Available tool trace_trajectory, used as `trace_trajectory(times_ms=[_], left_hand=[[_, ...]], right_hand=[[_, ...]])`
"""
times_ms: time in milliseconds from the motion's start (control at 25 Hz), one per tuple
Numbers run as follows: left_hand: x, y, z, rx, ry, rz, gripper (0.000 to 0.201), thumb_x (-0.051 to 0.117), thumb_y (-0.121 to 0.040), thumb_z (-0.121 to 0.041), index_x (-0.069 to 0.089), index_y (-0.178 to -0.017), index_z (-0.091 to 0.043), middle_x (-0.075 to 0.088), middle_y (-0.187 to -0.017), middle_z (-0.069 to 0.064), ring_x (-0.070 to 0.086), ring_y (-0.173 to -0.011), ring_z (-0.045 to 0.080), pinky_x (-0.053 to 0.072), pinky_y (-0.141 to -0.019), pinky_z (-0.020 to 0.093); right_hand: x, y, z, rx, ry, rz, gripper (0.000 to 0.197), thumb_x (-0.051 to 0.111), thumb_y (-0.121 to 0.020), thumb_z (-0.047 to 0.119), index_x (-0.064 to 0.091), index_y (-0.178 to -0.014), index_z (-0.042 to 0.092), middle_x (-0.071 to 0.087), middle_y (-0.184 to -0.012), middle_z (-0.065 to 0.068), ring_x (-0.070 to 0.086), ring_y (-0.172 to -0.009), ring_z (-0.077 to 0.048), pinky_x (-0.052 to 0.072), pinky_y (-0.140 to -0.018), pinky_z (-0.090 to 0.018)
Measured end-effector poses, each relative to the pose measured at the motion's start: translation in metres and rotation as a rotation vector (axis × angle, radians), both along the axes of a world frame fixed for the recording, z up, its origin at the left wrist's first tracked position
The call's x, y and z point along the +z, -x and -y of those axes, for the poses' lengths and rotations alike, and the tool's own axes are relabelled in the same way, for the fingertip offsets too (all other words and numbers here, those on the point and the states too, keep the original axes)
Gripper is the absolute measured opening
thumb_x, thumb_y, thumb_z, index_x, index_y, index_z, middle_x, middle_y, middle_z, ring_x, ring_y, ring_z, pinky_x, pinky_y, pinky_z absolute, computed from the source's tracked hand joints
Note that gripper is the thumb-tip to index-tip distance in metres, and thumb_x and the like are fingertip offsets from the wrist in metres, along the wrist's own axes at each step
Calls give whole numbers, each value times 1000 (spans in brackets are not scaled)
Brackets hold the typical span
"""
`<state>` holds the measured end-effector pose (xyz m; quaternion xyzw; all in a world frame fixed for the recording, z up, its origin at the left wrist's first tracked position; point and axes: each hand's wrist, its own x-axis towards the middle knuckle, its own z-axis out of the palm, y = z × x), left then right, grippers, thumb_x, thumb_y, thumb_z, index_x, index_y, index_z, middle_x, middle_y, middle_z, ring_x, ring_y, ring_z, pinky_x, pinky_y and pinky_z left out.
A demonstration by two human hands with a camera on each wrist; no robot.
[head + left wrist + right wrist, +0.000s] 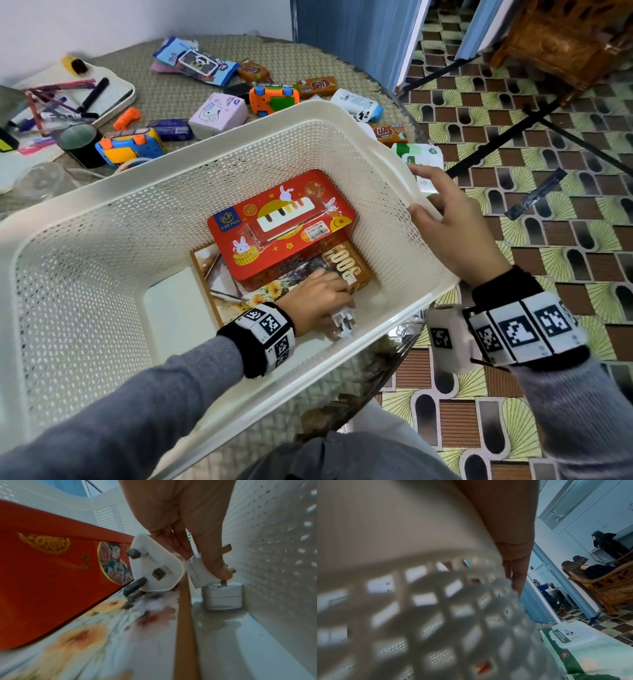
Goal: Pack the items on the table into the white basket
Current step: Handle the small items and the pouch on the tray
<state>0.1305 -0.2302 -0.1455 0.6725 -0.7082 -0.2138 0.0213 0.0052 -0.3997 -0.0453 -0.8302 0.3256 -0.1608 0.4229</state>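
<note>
Grey-sleeved left hand is down inside the white basket, fingers pinching two white plugs beside the red tin. Right hand grips the rim; let go carelessly and those prongs could snag the mesh wall.

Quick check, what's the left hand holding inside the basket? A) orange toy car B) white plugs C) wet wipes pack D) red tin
B: the left hand pinches two white plugs low in the white basket, beside the red tin.
</note>
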Motion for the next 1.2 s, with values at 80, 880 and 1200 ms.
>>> trace_trajectory(times_ms=[80, 880, 1200], left_hand=[[1, -2, 3, 33, 37, -31, 41, 62, -89, -29, 56, -128, -18, 54, -125, 1, 42, -118, 19, 20, -92, 26], [-26, 7, -22, -128, 253, 25, 56, 87, -57, -10, 64, -108, -7, 59, -106, 13, 40, -97, 20, 56, -60, 31], [-47, 9, -7, -71, 185, -211, 51, 67, -84, -9, 49, -130, 4, 51, -131, 23, 50, -121, 38, 44, -99, 46]], right_hand=[[-1, 0, 1, -10, 2, 0, 52, 50, -93, 7, 43, -136, 35, 61, -89, -5, 50, -82, -17, 37, -64, -24], [-4, 0, 3, -6, 0, 16, 52, 51, -92, 8, 44, -135, 37, 63, -90, -6, 52, -84, -18, 38, -71, -25], [-6, 0, 5, -16, 36, -3, 52, 51, -92, 10, 43, -136, 36, 58, -82, -5, 47, -73, -15, 36, -68, -25]])
